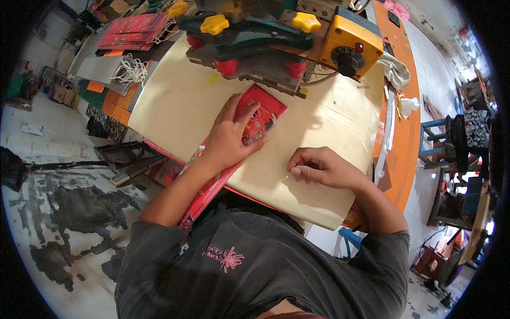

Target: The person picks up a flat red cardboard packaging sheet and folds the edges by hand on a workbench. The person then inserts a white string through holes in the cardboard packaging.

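My left hand (229,137) lies flat, fingers spread, on a stack of flat red printed paper bags (265,109) that stretches across the cream work board (175,101) toward me. The far end of the stack sits just in front of a machine (276,40) with yellow knobs, red rollers and an orange motor box. My right hand (319,167) rests on the cream board to the right, fingers curled under and holding nothing that I can see.
More red bags (133,29) and a bundle of white cord (130,69) lie at the far left. An orange table (406,133) with white rags (396,72) runs along the right. A blue stool (433,138) stands beyond it. Stained floor lies to the left.
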